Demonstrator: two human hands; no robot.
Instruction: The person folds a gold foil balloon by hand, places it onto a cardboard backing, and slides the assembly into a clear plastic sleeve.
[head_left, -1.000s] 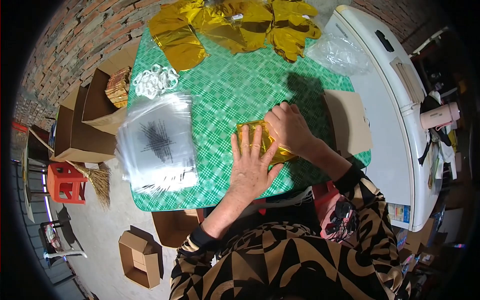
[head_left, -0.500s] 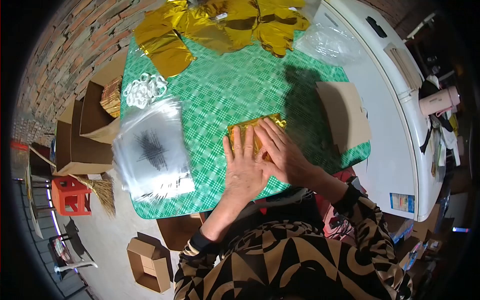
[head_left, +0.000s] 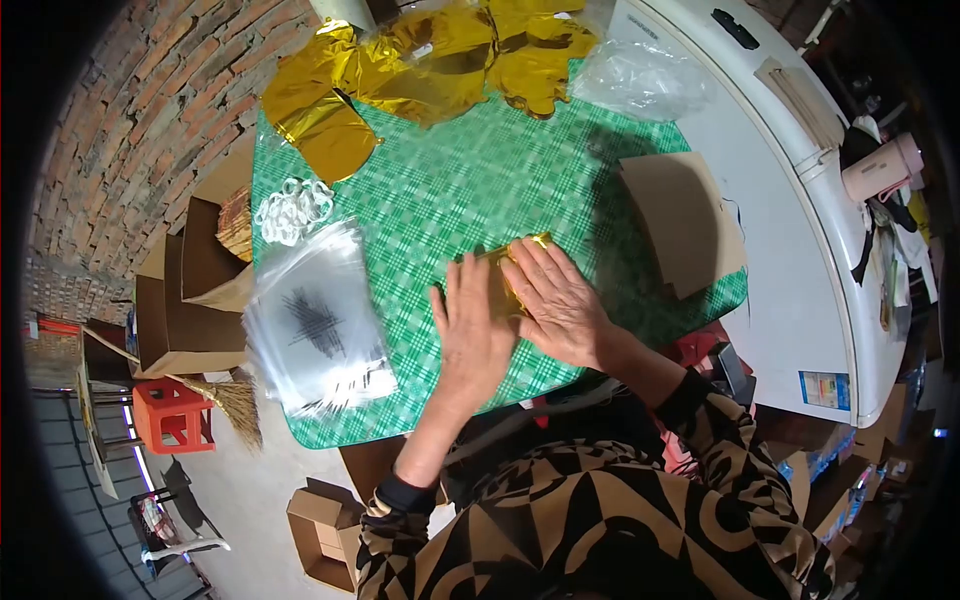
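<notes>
Gold foil folded into a small flat piece (head_left: 508, 290) lies near the front edge of the green checked table, mostly covered by my hands. On its left side rests my left hand (head_left: 474, 325), palm down with fingers stretched out, slightly blurred. My right hand (head_left: 553, 300) lies flat across the foil's right part, fingers extended toward the back. Larger shiny gold foil sheets (head_left: 430, 65) spread along the far edge. Left of my hands sits a stack of clear plastic bags (head_left: 320, 315), with white loops (head_left: 293, 211) just behind it.
A cardboard sheet (head_left: 682, 225) lies at the table's right, beside a white fridge (head_left: 780, 250). Crumpled clear plastic (head_left: 645, 80) is at the back right. Open cardboard boxes (head_left: 190, 335), a red stool (head_left: 172, 415) and a broom (head_left: 238, 410) stand on the left.
My left hand has slid toward the foil's left side, and my right hand has flattened over the right part. The hands have moved apart a little. The whole view has shifted slightly.
</notes>
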